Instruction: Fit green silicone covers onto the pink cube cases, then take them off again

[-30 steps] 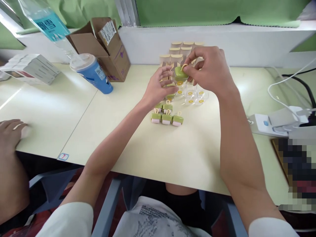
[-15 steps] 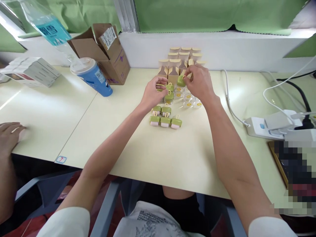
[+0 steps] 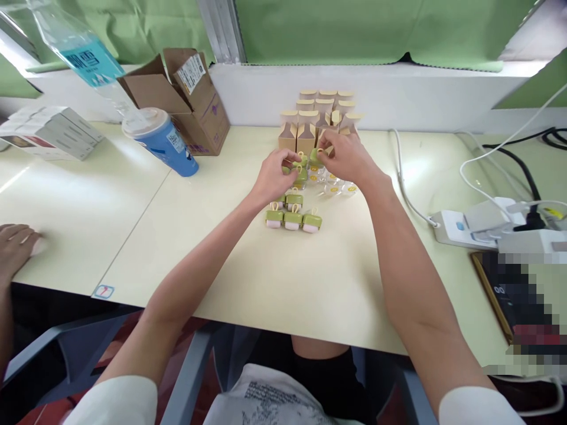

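Note:
My right hand (image 3: pixel 344 154) pinches a small green lid with a pale loop (image 3: pixel 316 157), just above or on a clear container with a yellow label (image 3: pixel 313 175); contact is hidden. Beside it on the left, my left hand (image 3: pixel 275 174) is loosely curved, thumb and fingers apart, around the edge of a group of green-lidded containers (image 3: pixel 300 175). Whether it touches them I cannot tell. More clear containers (image 3: pixel 333 188) stand below my right hand. Nearer me, several green-lidded containers with pale bodies and loops (image 3: pixel 293 220) form two short rows.
Open-topped small cartons (image 3: pixel 305 139) stand in rows against the wall. To the left are a brown cardboard box (image 3: pixel 206 121), a blue cup (image 3: pixel 170 147) and white boxes (image 3: pixel 57 133). A power strip (image 3: pixel 460 229) with cables lies right. Another person's hand (image 3: pixel 15 248) rests far left.
My right hand has brought the green lid slightly lower and to the left, closer to the containers. My left hand stays by the green-lidded group. The whole view has shifted a little.

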### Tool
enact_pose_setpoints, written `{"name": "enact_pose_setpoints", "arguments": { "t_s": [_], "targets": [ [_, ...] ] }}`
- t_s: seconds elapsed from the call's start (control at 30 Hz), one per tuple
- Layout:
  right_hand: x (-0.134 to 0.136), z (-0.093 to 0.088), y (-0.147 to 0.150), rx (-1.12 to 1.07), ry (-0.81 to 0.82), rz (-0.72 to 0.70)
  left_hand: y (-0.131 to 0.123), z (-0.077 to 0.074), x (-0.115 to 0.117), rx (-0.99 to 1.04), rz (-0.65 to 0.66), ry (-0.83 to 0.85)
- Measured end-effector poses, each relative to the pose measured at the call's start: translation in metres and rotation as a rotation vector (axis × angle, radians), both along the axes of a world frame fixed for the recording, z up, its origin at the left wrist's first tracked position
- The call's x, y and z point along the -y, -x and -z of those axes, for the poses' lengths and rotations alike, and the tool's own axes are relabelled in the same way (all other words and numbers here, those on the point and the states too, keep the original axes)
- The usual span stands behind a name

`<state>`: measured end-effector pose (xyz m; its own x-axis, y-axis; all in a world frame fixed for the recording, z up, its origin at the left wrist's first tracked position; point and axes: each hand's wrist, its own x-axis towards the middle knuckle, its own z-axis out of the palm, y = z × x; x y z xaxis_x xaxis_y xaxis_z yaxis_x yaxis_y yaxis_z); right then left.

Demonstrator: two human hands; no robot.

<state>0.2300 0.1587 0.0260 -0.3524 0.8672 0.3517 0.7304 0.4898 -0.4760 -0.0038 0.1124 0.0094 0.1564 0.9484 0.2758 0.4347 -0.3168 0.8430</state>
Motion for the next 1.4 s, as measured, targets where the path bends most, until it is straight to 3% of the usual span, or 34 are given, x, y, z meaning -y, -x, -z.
{"name": "enact_pose_setpoints", "arguments": {
  "t_s": [0.17, 0.33, 0.43, 0.57, 0.73, 0.9, 1.23, 1.33, 1.4],
  "targets": [
    [0.003, -0.006, -0.002, 0.028, 0.045, -0.031, 0.001, 0.001, -0.002, -0.052, -0.008, -0.051],
    [0.001, -0.009, -0.007, -0.190, 0.060, -0.022, 0.006, 0.004, -0.006, -0.131, -0.073, -0.104],
    [-0.005, -0.002, -0.006, -0.270, -0.011, 0.053, 0.013, 0.006, -0.012, -0.192, -0.148, -0.089],
    [-0.014, 0.015, 0.001, -0.123, -0.091, 0.110, 0.023, 0.008, -0.019, -0.242, -0.254, 0.034],
    [-0.023, 0.032, 0.008, -0.008, -0.126, 0.145, 0.032, 0.002, -0.016, -0.287, -0.129, 0.295],
    [-0.028, 0.039, 0.001, -0.004, -0.074, 0.067, 0.032, -0.005, -0.009, -0.096, 0.020, 0.397],
    [-0.023, 0.041, -0.007, 0.035, 0.062, -0.023, 0.031, -0.002, -0.013, -0.079, -0.047, 0.361],
    [-0.017, 0.032, -0.006, 0.051, 0.055, -0.009, 0.032, -0.003, -0.013, -0.070, -0.023, 0.370],
    [-0.007, 0.014, -0.006, 0.037, 0.053, 0.011, 0.033, -0.005, -0.012, -0.108, -0.004, 0.381]
  ]
}}
